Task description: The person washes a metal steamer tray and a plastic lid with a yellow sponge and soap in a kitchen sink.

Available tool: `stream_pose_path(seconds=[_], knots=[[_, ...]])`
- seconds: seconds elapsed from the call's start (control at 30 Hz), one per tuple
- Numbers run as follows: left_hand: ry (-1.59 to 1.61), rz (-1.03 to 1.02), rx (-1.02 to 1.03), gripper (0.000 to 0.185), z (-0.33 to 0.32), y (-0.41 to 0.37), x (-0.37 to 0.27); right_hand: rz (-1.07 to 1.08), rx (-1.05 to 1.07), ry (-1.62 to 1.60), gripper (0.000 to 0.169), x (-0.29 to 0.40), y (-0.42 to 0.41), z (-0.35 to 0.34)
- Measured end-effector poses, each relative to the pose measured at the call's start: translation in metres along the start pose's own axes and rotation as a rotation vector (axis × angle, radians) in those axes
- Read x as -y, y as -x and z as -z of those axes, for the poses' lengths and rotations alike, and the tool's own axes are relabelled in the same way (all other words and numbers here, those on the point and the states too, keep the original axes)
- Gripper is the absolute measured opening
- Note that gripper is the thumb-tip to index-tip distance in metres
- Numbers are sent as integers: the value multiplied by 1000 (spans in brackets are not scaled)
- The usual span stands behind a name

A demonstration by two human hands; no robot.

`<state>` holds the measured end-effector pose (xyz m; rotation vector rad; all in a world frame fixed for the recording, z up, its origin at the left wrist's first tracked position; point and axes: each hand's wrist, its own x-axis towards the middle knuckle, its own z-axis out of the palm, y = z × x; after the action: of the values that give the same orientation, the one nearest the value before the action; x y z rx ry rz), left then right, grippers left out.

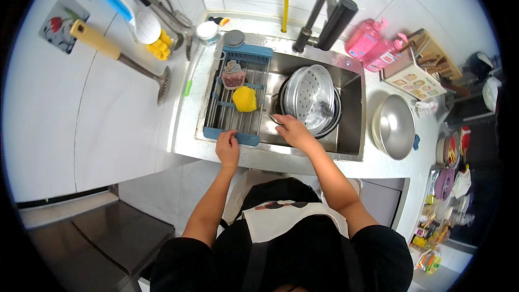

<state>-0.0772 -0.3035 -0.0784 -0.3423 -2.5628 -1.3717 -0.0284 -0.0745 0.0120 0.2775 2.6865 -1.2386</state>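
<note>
My left hand (228,146) rests at the near blue end of a drying rack (211,133) laid across the left side of the steel sink (352,125). On the rack are a yellow sponge or cloth (244,99) and a cupcake-shaped sponge (233,75). My right hand (292,130) is over the sink, its fingers at a thin curved rim or handle (276,120) left of the stacked pots. A perforated metal steamer tray (310,89) leans on that stack, with a steel wool scourer (324,109) on it. The fingertips' hold is partly hidden.
A dark faucet (320,34) stands behind the sink. Two pink pump bottles (371,44), a utensil holder (413,77) and a metal bowl (393,127) are on the right. Utensils, among them a slotted turner (162,85), hang at left. A white-lidded jar (207,32) stands at the back left.
</note>
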Motion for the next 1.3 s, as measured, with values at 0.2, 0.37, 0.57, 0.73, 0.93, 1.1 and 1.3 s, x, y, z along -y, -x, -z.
stream_pose_path(seconds=[0.2,0.37,0.57,0.73,0.93,1.1,1.3], knots=[[217,73,122,17,-29,-4,-30,-266,-310,-251,25,-87,56,27],[431,224,453,25,-78,1,-61,-176,-436,159,27,-144,67,54],[258,253,521,53,-134,-8,-85,49,-436,536,29,-200,19,65],[-47,237,425,73,-159,-12,-103,116,-300,763,20,-235,-14,60],[-142,184,375,68,-183,-11,-102,-10,-152,681,19,-241,-29,26],[-115,224,415,60,-183,-33,-102,-21,16,367,29,-211,-15,40],[7,208,310,55,-194,-24,-97,13,88,-164,36,-200,-28,8]])
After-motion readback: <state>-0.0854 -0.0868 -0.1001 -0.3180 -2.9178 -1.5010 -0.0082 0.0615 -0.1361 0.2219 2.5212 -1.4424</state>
